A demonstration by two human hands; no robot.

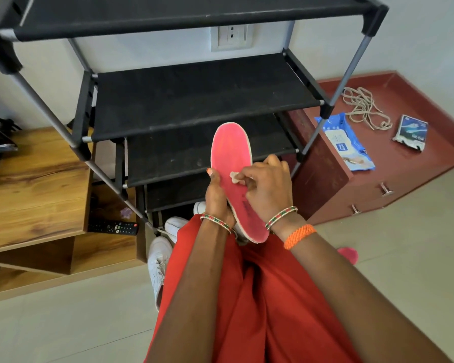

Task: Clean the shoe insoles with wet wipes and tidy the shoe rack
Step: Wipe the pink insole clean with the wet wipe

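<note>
Both hands work on one pink insole (pixel 232 163), held upright in front of the black shoe rack (pixel 194 100): the left hand (pixel 216 195) grips its left edge while the right hand (pixel 269 188) pinches a small crumpled wipe (pixel 235 177) against its pink face. Dark smudges and faint print mark the insole's near end, and its heel is partly hidden behind the right wrist. White shoes (pixel 159 260) lie half covered by red clothing, and a second pink piece (pixel 349 254) on the floor to the right is cut off by the forearm.

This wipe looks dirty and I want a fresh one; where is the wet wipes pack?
The wet wipes pack lies on the red cabinet, right of the shoe rack, beside the coiled laces.
</note>
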